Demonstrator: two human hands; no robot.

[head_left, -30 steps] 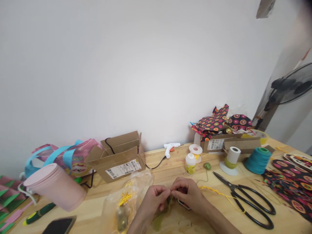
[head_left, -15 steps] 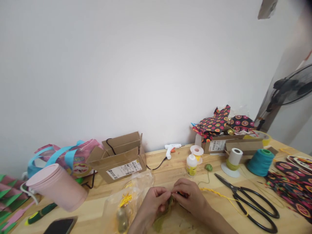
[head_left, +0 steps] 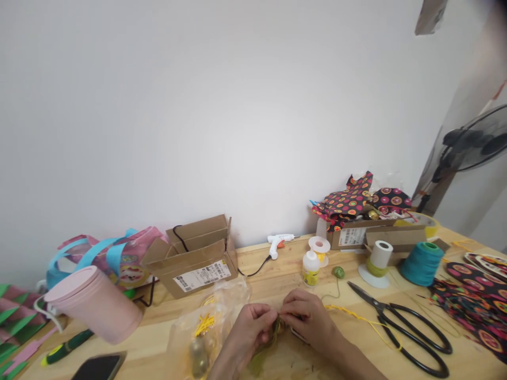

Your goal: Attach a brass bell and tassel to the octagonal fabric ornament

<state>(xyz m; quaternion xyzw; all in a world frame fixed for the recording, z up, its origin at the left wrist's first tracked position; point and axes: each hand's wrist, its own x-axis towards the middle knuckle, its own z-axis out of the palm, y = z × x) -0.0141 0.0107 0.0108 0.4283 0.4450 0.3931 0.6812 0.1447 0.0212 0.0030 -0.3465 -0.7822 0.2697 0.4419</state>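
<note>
My left hand (head_left: pixel 250 326) and my right hand (head_left: pixel 308 320) meet low in the middle of the view, thumbs and forefingers pinched close together. Olive-green thread (head_left: pixel 258 364) hangs in a loose bunch from between them down to the table. The fingers cover the exact spot where it is pinched. Under my right palm shows the edge of a small object I cannot make out. Left of my left hand lies a clear plastic bag (head_left: pixel 180 338) with yellow cords (head_left: pixel 205 324) and gold-coloured round pieces (head_left: pixel 199 359). A yellow braided cord (head_left: pixel 344 310) runs rightward from behind my right hand.
Black-handled scissors (head_left: pixel 407 322) lie at right, beside a teal thread cone (head_left: pixel 422 264) and a spool (head_left: pixel 380 261). Behind my hands stand a glue bottle (head_left: pixel 311 268) and glue gun (head_left: pixel 276 244). A cardboard box (head_left: pixel 194 264), pink cup (head_left: pixel 95 306) and phone (head_left: pixel 99 367) are at left.
My right hand's fingers have shifted slightly and close more tightly by the thread. My left hand holds nearly the same place. The view has turned very slightly.
</note>
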